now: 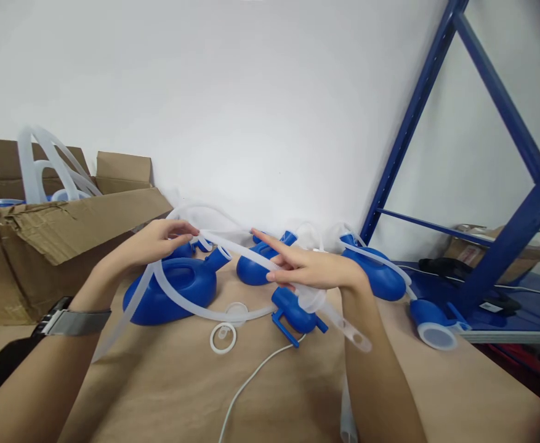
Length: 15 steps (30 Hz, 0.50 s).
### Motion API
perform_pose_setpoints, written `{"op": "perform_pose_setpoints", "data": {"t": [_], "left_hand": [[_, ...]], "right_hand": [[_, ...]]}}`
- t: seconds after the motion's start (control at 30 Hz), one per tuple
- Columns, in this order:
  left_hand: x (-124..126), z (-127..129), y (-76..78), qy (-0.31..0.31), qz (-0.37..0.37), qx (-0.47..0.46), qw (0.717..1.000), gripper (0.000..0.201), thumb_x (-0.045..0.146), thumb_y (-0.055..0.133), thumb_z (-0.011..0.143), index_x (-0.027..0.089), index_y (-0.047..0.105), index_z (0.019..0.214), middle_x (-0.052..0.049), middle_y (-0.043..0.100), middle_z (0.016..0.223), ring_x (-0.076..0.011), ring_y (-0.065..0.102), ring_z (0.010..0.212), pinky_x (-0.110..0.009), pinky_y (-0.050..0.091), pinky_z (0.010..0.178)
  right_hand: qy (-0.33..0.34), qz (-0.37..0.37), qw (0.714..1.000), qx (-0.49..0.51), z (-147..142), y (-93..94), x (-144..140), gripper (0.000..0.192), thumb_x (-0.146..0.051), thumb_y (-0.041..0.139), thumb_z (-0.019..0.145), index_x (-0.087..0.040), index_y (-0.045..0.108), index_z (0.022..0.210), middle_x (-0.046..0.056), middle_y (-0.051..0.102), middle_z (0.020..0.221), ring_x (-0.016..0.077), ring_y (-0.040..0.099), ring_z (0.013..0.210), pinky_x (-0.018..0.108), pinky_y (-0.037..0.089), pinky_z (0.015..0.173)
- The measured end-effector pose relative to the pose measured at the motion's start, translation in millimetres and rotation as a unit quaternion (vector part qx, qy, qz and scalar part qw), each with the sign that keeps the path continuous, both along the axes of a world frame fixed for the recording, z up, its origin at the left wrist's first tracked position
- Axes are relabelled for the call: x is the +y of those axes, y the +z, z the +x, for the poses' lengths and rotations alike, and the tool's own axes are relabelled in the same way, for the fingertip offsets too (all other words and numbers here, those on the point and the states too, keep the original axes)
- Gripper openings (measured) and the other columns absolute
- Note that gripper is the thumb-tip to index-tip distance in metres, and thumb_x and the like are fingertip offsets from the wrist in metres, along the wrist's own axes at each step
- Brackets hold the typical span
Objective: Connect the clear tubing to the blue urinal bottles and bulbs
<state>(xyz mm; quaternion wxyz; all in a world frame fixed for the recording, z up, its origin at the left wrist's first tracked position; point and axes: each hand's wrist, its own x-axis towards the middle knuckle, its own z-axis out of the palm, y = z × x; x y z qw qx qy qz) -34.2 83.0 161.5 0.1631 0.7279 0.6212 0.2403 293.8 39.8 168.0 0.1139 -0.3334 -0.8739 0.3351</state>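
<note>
1. White cord [258,371] runs over the brown tabletop [172,394] from the near edge up to the underside of a blue fitting [298,315]. To its right, a short piece of clear tubing [348,415] shows partly behind the right forearm.
2. A grey wristband [78,323] circles the left wrist.
3. Left of the blue fitting, a white ring [212,341] lies flat, with a translucent disc [237,311] just beyond it.
4. A translucent strap [359,338] with a hole near its tip slants out below the right hand [306,267].
5. Above the tabletop, a translucent tube [239,248] stretches between both hands. The left hand [163,239] pinches it with thumb and fingertips; the right hand has its index finger extended and the other fingers curled around the tube.
6. More pale tubing [181,301] hangs in a curve below the left hand, in front of a blue bottle [168,289].
7. Beyond the hands sit a middle bottle [251,269] and, farther right, another bottle [383,280], near a blue cup [424,312] with a white rim.
8. At left, an open cardboard box [89,224] holds looped hoses [50,157].
9. Behind stand a blue metal rack [412,114] at right and a white wall [260,111].
</note>
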Motion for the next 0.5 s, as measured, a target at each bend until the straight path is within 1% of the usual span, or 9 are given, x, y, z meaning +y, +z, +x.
{"op": "perform_pose_setpoints", "data": {"t": [0.07, 0.13, 0.2, 0.27, 0.33, 0.37, 0.4, 0.43, 0.5], "left_hand": [[7, 2, -8.0, -0.032, -0.006, 0.034, 0.999, 0.075, 0.075, 0.038, 0.073, 0.032, 0.055, 0.132, 0.003, 0.06, 0.139, -0.0026, 0.064, 0.121, -0.023, 0.061, 0.118], [13, 5, -15.5, -0.048, 0.029, 0.074, 0.996, 0.083, 0.077, 0.034, 0.073, 0.032, 0.044, 0.143, 0.001, 0.05, 0.149, -0.0036, 0.058, 0.134, -0.021, 0.058, 0.123], [17, 6, -20.7, -0.005, 0.082, 0.109, 0.991, 0.083, 0.074, 0.033, 0.075, 0.034, 0.037, 0.147, 0.0, 0.038, 0.157, -0.0104, 0.045, 0.15, -0.032, 0.049, 0.135], [16, 6, -22.9, 0.081, 0.139, 0.13, 0.978, 0.076, 0.067, 0.035, 0.078, 0.037, 0.034, 0.148, -0.001, 0.024, 0.164, -0.0213, 0.027, 0.161, -0.051, 0.037, 0.141], [13, 5, -22.2, 0.157, 0.178, 0.124, 0.964, 0.073, 0.06, 0.039, 0.08, 0.039, 0.03, 0.149, -0.001, 0.011, 0.167, -0.0287, 0.013, 0.166, -0.065, 0.026, 0.139], [11, 3, -21.3, 0.182, 0.175, 0.105, 0.962, 0.075, 0.059, 0.042, 0.079, 0.039, 0.028, 0.15, -0.002, 0.01, 0.168, -0.031, 0.011, 0.166, -0.069, 0.021, 0.138], [9, 2, -20.3, 0.197, 0.158, 0.078, 0.964, 0.079, 0.061, 0.045, 0.078, 0.038, 0.026, 0.151, -0.004, 0.014, 0.167, -0.033, 0.015, 0.165, -0.072, 0.02, 0.135], [9, 0, -19.5, 0.204, 0.13, 0.047, 0.969, 0.083, 0.063, 0.047, 0.075, 0.036, 0.027, 0.151, -0.007, 0.023, 0.164, -0.0343, 0.023, 0.162, -0.073, 0.023, 0.132], [11, -4, -19.3, 0.203, 0.077, -0.008, 0.976, 0.084, 0.066, 0.051, 0.072, 0.03, 0.038, 0.147, -0.01, 0.046, 0.151, -0.0313, 0.046, 0.147, -0.068, 0.034, 0.128]], "right_hand": [[-0.027, -0.045, 0.998, 0.017, 17, -2.4, 6, 0.084, -0.039, 0.057, 0.097, -0.019, 0.013, 0.166, -0.001, 0.063, 0.081, 0.0128, 0.061, 0.07, 0.025, 0.051, 0.068], [-0.068, -0.056, 0.996, 0.025, 35, -4.3, 12, 0.077, -0.042, 0.061, 0.094, -0.014, 0.033, 0.16, 0.004, 0.068, 0.088, 0.0151, 0.065, 0.075, 0.029, 0.054, 0.073], [-0.125, -0.041, 0.991, 0.017, 52, -6.5, 18, 0.07, -0.043, 0.063, 0.093, -0.011, 0.046, 0.153, 0.008, 0.071, 0.091, 0.0176, 0.068, 0.081, 0.031, 0.054, 0.078], [-0.164, -0.037, 0.986, 0.006, 66, -11.2, 26, 0.067, -0.042, 0.064, 0.092, -0.009, 0.05, 0.148, 0.009, 0.073, 0.093, 0.0188, 0.069, 0.086, 0.031, 0.054, 0.082], [-0.162, -0.065, 0.985, 0.006, 74, -19.7, 35, 0.066, -0.042, 0.066, 0.091, -0.008, 0.051, 0.145, 0.01, 0.073, 0.095, 0.0185, 0.07, 0.087, 0.03, 0.053, 0.084], [-0.151, -0.082, 0.985, 0.01, 75, -25.3, 41, 0.065, -0.043, 0.068, 0.089, -0.007, 0.052, 0.142, 0.01, 0.074, 0.095, 0.0181, 0.07, 0.087, 0.03, 0.053, 0.084], [-0.14, -0.099, 0.985, 0.019, 74, -31.4, 48, 0.064, -0.044, 0.069, 0.088, -0.007, 0.054, 0.139, 0.01, 0.074, 0.096, 0.0178, 0.07, 0.086, 0.03, 0.054, 0.084], [-0.127, -0.113, 0.985, 0.026, 70, -37.8, 54, 0.062, -0.045, 0.071, 0.087, -0.008, 0.056, 0.134, 0.01, 0.074, 0.096, 0.0177, 0.07, 0.086, 0.03, 0.054, 0.084], [-0.102, -0.13, 0.985, 0.036, 58, -50.3, 67, 0.057, -0.045, 0.073, 0.084, -0.01, 0.059, 0.126, 0.009, 0.074, 0.097, 0.0179, 0.071, 0.086, 0.031, 0.054, 0.084]]}}
